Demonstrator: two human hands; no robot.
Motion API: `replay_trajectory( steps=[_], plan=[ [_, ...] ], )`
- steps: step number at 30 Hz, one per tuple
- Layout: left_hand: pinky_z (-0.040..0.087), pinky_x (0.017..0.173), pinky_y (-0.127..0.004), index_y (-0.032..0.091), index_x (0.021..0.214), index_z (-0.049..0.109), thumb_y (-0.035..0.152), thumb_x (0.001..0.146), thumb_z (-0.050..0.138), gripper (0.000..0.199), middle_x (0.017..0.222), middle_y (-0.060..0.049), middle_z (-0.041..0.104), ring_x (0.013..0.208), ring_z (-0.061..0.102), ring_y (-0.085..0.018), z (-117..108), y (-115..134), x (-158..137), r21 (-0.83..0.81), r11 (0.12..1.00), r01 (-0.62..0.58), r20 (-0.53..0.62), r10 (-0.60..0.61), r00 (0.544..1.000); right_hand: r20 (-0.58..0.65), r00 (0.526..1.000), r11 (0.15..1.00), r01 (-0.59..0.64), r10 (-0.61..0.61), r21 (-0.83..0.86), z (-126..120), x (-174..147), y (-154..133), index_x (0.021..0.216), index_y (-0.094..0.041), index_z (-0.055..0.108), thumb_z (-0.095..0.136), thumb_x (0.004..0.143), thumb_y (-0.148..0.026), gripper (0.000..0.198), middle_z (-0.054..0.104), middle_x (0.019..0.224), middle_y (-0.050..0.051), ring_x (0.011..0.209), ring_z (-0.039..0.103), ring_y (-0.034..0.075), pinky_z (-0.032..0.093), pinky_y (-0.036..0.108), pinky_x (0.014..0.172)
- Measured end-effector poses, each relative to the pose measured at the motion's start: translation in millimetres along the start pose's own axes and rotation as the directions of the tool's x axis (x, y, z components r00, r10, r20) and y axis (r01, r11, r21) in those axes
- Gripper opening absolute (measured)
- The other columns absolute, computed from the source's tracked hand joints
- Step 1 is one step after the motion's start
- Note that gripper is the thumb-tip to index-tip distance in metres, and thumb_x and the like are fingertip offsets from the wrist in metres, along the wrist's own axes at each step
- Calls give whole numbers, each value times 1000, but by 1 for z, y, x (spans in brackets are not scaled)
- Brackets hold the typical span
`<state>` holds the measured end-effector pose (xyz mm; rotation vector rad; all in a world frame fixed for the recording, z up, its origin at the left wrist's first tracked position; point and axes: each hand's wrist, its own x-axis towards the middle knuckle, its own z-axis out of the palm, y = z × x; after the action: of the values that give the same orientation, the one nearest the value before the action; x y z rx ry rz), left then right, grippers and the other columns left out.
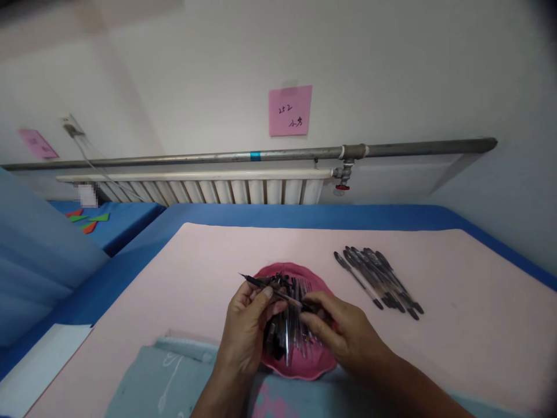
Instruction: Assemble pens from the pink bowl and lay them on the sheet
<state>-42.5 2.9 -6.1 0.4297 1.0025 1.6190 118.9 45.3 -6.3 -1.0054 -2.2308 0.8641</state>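
The left hand [246,319] is gripping a pen [278,292] above the pink dish [300,370], while the right hand [343,328] is pinching near its back end; both should be keeping it straight, pressing evenly and avoiding the thin tip [243,276]

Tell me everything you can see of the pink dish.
The pink dish is deep pink and roundish, with a wavy rim and a smooth surface that looks like plastic. It sits upright on the pale pink table cover, close to the person. Clear tubes and black pieces lie jumbled inside, hiding much of its floor. The left hand and right hand cover parts of its sides; whether they touch it is unclear.
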Motion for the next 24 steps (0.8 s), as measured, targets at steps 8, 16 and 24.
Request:
replay_trajectory(
  steps=[8, 16, 24],
  plan=[
    [54, 66, -23, 13, 82, 62, 21, 68, 72, 19, 82, -4, 67, 75, 65, -14, -2, -1, 2, 9, 1000, 4, -6, -4, 1000, -1, 982, 977, 188, -189, -103, 4, -1, 7, 89, -20, 54, 44, 88, -22, 10, 61, 75, 4, 68, 61, 18, 48, 30, 60],
    [53, 65, -24, 12, 83, 60, 22, 70, 70, 19, 80, -4, 66, 69, 64, -13, -4, 0, 2, 52, 999, -2, 39, 0, 999, 25, 961, 948, 276, -275, -162, 6, -3, 12, 87, -20, 52, 39, 90, -20, 14, 59, 71, 4, 63, 58, 18, 46, 30, 54],
    [52, 63, -24, 12, 82, 62, 23, 65, 73, 23, 80, -5, 66, 70, 64, -14, -4, 0, 3, 59, 998, 8, 23, -9, 1000, 47, 976, 963, 216, -212, -162, 9, -3, 13, 82, -21, 50, 45, 86, -19, 7, 57, 72, 3, 64, 56, 18, 43, 28, 54]
  ],
)
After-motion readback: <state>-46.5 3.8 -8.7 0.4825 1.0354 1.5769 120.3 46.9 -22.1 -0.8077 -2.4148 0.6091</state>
